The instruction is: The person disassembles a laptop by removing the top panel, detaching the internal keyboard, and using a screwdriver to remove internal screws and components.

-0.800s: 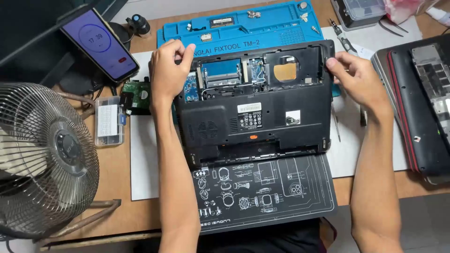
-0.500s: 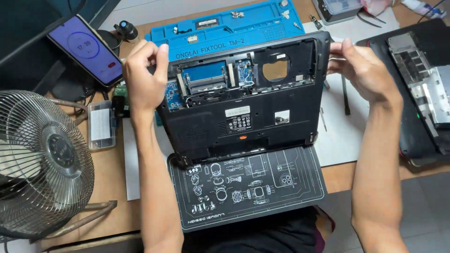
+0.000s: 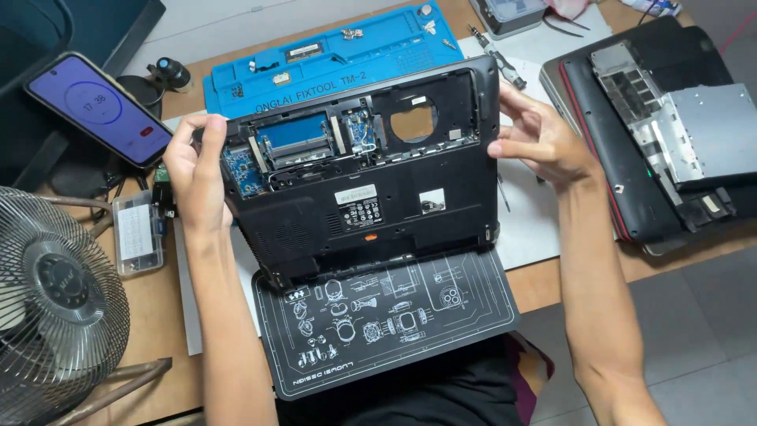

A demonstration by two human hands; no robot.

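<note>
The left hand (image 3: 193, 177) and right hand (image 3: 540, 142) hold the black plastic laptop base (image 3: 363, 197) with fingers closed on its 2 side edges. Its open bay shows blue circuit boards (image 3: 296, 138). A clear small box (image 3: 138, 233) on the counter (image 3: 150, 308) holds small parts.

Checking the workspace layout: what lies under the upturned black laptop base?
A black work mat with white diagrams shows beneath its near edge, and white sheets at its right. The rest underneath is covered by the black laptop base.

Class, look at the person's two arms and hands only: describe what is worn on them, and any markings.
Both forearms are bare right to the lower frame edge: no sleeves show. The left hand and right hand wear no gloves, and no rings, watch, wristband or markings are visible.
</note>
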